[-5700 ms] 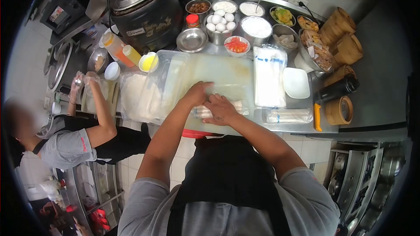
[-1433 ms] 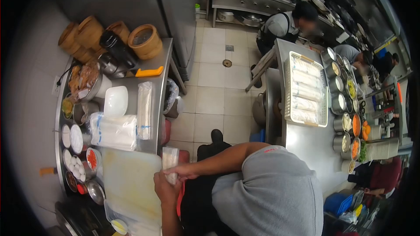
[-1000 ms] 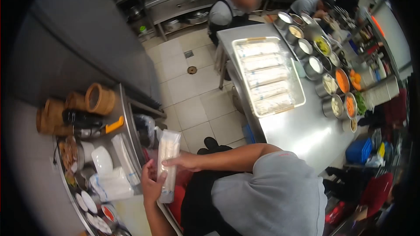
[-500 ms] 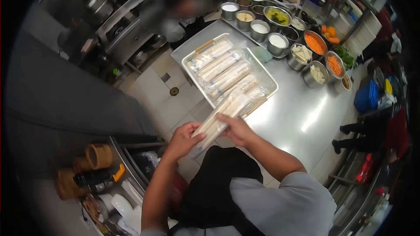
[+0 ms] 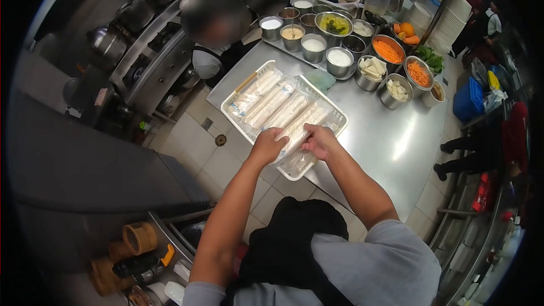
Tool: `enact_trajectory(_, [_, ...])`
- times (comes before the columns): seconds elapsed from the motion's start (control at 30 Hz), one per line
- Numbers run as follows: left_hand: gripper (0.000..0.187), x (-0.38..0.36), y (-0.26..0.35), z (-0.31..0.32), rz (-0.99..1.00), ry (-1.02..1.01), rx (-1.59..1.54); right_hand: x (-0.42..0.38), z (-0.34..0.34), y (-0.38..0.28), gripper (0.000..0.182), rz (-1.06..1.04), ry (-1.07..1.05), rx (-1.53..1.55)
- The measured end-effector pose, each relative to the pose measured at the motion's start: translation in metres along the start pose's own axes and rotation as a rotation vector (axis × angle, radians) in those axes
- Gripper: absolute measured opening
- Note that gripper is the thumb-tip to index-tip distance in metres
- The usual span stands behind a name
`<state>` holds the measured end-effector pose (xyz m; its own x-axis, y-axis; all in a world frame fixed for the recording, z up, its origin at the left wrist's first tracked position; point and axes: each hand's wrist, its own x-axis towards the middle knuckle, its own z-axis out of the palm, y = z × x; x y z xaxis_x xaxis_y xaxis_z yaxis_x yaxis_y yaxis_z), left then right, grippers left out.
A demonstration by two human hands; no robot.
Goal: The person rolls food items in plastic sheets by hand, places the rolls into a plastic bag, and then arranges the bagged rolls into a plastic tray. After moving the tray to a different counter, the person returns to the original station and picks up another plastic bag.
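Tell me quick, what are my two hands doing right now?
Left hand: closed on one end of a wrapped roll, over the white basket.
Right hand: gripping the same roll from the other side.

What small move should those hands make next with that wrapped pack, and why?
Probably ease the wrapped pack down into the white basket: the left hand and right hand hold it over the basket, where similar packs lie side by side.

Glare on steel, dark warped edges.
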<state>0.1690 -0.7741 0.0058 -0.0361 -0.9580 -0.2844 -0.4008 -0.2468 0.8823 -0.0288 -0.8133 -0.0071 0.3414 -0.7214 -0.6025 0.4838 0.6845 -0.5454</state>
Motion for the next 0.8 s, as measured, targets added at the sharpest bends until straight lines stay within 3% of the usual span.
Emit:
enact_trajectory(0.17, [0.046,0.011,-0.009,0.007,0.034,0.077,0.271,0.003,0.010,-0.003,0.035,-0.034,0.044,0.008])
enact_trajectory(0.4, [0.043,-0.012,0.011,0.009,0.070,0.194,0.306,-0.018,0.006,-0.017,0.036,0.000,0.025,-0.158])
enact_trajectory(0.8, [0.045,-0.049,0.033,0.027,0.252,0.297,0.791,-0.013,-0.010,-0.024,0.040,-0.025,-0.112,-0.273])
